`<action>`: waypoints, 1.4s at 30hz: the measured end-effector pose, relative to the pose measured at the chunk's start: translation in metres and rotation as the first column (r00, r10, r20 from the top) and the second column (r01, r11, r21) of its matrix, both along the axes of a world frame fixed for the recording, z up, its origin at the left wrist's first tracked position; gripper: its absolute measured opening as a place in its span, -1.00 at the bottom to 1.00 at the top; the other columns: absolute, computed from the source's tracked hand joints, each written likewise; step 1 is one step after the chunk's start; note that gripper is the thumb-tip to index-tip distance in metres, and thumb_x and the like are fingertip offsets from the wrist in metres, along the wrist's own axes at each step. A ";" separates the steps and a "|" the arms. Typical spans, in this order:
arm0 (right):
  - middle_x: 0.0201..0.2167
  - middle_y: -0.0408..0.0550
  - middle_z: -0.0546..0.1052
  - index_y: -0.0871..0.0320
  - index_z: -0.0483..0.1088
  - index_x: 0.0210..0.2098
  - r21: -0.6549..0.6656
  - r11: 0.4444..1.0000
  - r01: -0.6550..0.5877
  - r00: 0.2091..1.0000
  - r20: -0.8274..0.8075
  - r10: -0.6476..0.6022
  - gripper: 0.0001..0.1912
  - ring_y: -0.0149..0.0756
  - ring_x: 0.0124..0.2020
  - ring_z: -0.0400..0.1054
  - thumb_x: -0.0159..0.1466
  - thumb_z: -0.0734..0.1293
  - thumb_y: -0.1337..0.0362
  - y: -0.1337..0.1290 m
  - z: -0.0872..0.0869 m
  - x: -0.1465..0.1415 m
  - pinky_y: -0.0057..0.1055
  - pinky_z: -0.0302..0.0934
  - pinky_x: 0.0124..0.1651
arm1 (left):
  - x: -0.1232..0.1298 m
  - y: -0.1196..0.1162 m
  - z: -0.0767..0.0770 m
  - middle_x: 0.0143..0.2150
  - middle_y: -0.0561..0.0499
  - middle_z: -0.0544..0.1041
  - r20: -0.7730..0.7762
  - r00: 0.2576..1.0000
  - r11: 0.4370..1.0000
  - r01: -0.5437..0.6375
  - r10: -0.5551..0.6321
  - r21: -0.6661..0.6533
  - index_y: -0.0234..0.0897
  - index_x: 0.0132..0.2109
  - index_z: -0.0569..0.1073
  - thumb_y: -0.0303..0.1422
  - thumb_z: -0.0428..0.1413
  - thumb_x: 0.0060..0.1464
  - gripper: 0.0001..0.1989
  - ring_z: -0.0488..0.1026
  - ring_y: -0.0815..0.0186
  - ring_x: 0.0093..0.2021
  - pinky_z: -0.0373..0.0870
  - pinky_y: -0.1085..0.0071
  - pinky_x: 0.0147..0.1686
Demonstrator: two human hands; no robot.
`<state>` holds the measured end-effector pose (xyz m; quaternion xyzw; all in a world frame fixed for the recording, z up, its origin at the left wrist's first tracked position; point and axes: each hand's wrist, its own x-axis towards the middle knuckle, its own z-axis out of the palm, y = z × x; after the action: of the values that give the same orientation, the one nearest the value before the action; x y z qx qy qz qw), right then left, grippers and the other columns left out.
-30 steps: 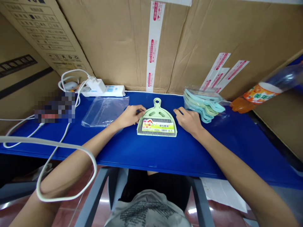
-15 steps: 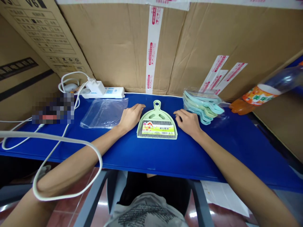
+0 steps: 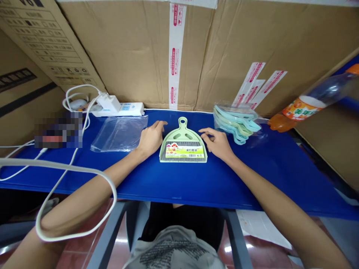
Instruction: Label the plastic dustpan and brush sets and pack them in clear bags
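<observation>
A small light green dustpan [image 3: 183, 133] lies flat on the blue table with its handle pointing away from me. Inside it rests a grey-bristled brush [image 3: 179, 158], partly covered by a printed label [image 3: 185, 150]. My left hand [image 3: 151, 139] sits just left of the dustpan, its fingers loosely curved and apart, holding nothing. On the other side, my right hand [image 3: 217, 144] is at the dustpan's right edge with the index finger stretched out and the thumb apart from it. Nothing is held there; whether its fingertips touch the rim I cannot tell.
A clear plastic bag [image 3: 120, 134] lies left of my left hand. Several bagged dustpans [image 3: 237, 123] are stacked at the back right, near an orange drink bottle [image 3: 301, 108]. A power strip [image 3: 131, 108] and a looping white cable [image 3: 112, 186] are on the left. Cardboard boxes [image 3: 134, 56] wall the back.
My right hand has shifted slightly in toward the dustpan, its index finger straighter. The whole view has moved a little. The dustpan stays in place on the table.
</observation>
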<state>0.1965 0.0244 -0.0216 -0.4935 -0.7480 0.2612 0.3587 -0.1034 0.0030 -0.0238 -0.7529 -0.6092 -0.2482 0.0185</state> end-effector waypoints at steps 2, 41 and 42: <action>-0.39 -0.08 0.68 0.17 0.63 0.06 -0.141 0.990 -0.022 0.996 -0.090 0.010 -0.63 -0.36 -0.68 0.38 0.40 0.33 0.14 -0.004 0.002 -0.002 -0.34 0.31 -0.49 | -0.003 0.000 0.000 -0.11 -0.09 0.72 0.148 0.988 0.999 0.039 -0.037 -0.008 -0.24 0.17 0.55 -0.52 -0.04 0.34 -0.61 0.68 0.10 -0.08 0.53 0.27 -0.09; -0.24 0.14 0.73 0.16 0.61 -0.12 -0.530 0.741 -0.413 0.711 -0.696 -0.102 -0.40 -0.05 -0.29 0.68 0.35 0.39 -0.28 -0.010 0.023 -0.002 -0.26 0.56 -0.30 | 0.012 -0.009 0.029 -0.21 -0.15 0.69 0.950 -0.072 0.837 0.497 0.305 -0.231 -0.40 -0.08 0.53 -0.52 0.25 0.28 -0.91 0.64 0.29 -0.39 0.64 0.41 -0.36; -0.18 0.16 0.74 0.16 0.60 -0.07 -0.527 0.730 -0.435 0.685 -0.720 -0.111 -0.41 -0.02 -0.21 0.69 0.39 0.36 -0.27 -0.011 0.024 -0.005 -0.20 0.59 -0.16 | 0.014 -0.010 0.029 -0.20 -0.14 0.69 0.952 -0.090 0.847 0.487 0.291 -0.213 -0.39 -0.06 0.50 -0.52 0.25 0.29 -0.89 0.65 0.28 -0.37 0.66 0.38 -0.34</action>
<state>0.1918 0.0135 0.0023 -0.3730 -0.4499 0.7106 0.3918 -0.0899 -0.0067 0.0051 -0.3378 -0.3982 -0.5465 -0.6547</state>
